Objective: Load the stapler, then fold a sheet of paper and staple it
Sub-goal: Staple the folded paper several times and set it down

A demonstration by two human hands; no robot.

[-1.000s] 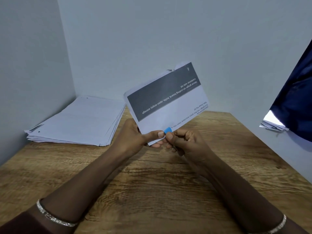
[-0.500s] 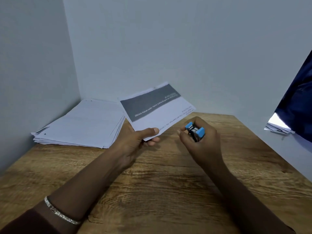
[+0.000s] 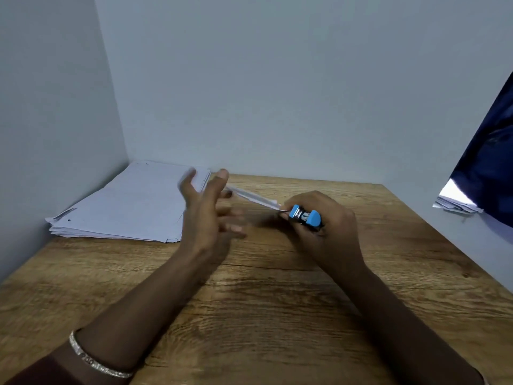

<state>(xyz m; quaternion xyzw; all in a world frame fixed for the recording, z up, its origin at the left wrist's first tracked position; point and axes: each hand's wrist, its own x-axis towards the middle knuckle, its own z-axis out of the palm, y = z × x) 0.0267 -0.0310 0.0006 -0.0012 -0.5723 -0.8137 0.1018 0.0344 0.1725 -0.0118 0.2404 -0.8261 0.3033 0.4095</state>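
Observation:
My right hand (image 3: 327,229) grips a small blue stapler (image 3: 304,215) just above the wooden table (image 3: 277,315). The folded sheet of paper (image 3: 252,198) shows edge-on between my two hands, slanting from near my left fingers down to the stapler's mouth. It looks low over the table; whether it rests on the wood is unclear. My left hand (image 3: 206,215) hovers beside it with fingers spread and blurred, holding nothing.
A thick stack of white paper (image 3: 130,204) lies in the back left corner against the walls. At the right edge hangs dark blue cloth (image 3: 491,162) over some more papers (image 3: 455,202). Walls close the table on the left and back.
My left hand let go of the folded sheet and opened. The sheet dropped from upright to almost flat. My right hand with the stapler moved to the sheet's near edge.

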